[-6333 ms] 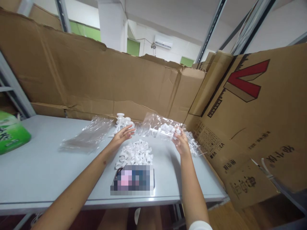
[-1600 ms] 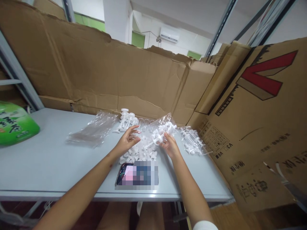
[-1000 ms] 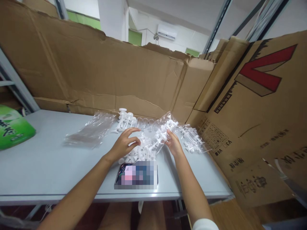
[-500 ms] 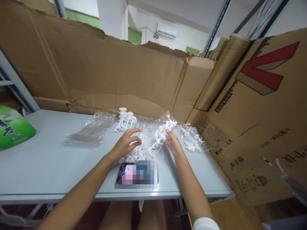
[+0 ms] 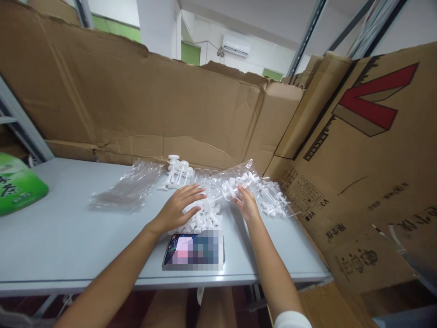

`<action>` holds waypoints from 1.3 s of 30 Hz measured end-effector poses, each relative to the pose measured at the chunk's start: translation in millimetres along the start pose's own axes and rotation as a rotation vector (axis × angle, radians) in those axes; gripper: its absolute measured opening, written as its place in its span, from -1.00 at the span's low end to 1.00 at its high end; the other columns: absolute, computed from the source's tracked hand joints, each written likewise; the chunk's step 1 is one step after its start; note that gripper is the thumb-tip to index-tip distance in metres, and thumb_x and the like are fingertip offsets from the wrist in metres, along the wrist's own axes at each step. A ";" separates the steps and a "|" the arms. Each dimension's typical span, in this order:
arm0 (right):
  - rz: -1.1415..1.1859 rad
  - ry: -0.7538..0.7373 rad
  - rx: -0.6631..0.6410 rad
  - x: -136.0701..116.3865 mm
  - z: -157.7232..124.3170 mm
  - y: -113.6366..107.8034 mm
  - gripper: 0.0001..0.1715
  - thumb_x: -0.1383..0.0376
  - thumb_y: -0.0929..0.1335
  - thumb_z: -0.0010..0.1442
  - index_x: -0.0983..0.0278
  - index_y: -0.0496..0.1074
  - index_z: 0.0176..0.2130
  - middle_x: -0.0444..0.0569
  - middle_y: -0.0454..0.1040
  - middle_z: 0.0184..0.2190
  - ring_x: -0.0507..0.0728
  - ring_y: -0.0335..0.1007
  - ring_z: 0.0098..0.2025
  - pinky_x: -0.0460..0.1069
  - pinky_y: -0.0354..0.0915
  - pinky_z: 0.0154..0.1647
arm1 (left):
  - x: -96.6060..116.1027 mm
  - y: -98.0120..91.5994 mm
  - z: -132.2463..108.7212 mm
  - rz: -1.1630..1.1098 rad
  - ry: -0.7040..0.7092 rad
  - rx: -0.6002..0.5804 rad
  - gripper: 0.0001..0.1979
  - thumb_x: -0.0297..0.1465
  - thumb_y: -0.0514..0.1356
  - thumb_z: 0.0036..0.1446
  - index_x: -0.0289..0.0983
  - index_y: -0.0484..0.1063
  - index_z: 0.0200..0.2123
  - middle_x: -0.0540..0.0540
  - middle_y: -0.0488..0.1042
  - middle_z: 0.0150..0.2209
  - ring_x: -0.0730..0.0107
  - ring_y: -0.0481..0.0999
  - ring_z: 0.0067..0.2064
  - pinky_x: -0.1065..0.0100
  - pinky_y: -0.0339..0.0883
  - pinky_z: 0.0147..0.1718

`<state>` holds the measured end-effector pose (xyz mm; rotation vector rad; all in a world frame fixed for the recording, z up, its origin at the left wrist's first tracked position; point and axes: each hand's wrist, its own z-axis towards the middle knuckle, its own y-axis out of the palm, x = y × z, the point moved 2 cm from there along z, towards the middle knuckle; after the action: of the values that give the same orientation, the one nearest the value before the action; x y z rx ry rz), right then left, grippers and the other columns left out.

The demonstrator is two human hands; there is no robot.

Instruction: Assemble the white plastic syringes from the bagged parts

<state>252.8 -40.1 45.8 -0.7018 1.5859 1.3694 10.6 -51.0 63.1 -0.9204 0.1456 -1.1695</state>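
My right hand [image 5: 247, 204] is closed on the edge of a clear plastic bag [image 5: 235, 174] with several small white plastic parts inside. From the bag's near end a white rod-shaped part with a round end [image 5: 213, 200] sticks out towards the left. Beside that end is my left hand [image 5: 179, 208], fingers stretched out and thumb apart; whether it touches the part I cannot tell. Below it lies a heap of small white plastic pieces [image 5: 205, 222], partly covered by the left hand. A phone [image 5: 184, 255] lies in front of the heap.
White plunger-like parts [image 5: 177, 172] stand at the back beside clear cups [image 5: 205, 174]. Flat empty bags [image 5: 124, 189] lie on the left, and a filled bag [image 5: 275, 198] on the right. A green pack [image 5: 22, 189] sits far left. Cardboard [image 5: 164, 105] walls the table [image 5: 85, 241].
The bag in my right hand has shifted slightly right and tilted flatter. My left hand's fingers have straightened from a curl, and the rod-shaped part now shows between the hands.
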 end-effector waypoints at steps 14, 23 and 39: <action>0.220 0.111 -0.015 -2.4 1.1 1.8 -0.71 0.23 0.47 -0.16 0.20 0.36 -0.39 -0.14 0.43 -0.41 0.05 0.40 -0.37 0.04 0.44 -0.28 | -16.1 6.5 -1.6 0.118 -0.095 -0.025 -0.80 -0.29 0.08 0.08 -0.15 0.48 -0.28 -0.09 0.52 -0.29 0.15 0.39 -0.16 0.07 0.08 -0.04; 0.221 0.135 -0.022 2.3 0.0 4.7 -0.73 0.26 0.46 -0.14 0.24 0.35 -0.39 -0.15 0.42 -0.46 0.05 0.41 -0.41 0.04 0.45 -0.29 | -18.5 1.4 -1.8 -0.555 -0.563 0.237 -0.74 -0.23 0.13 0.03 -0.24 0.44 -0.25 -0.13 0.50 -0.24 0.23 0.47 -0.22 0.19 0.29 -0.14; 0.411 0.283 -0.103 15.3 -3.0 14.7 -0.89 0.38 0.38 -0.01 0.25 0.33 -0.44 -0.18 0.45 -0.55 0.04 0.44 -0.41 0.06 0.41 -0.19 | -16.0 7.5 -0.8 -1.190 -0.817 -0.030 -0.59 -0.25 0.24 -0.05 -0.29 0.40 -0.11 -0.18 0.45 -0.06 0.15 0.45 -0.06 0.13 0.18 0.04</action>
<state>232.7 -37.6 38.9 -0.6770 1.9732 1.7172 8.8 -37.4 51.8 -1.4988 -1.1938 -1.7192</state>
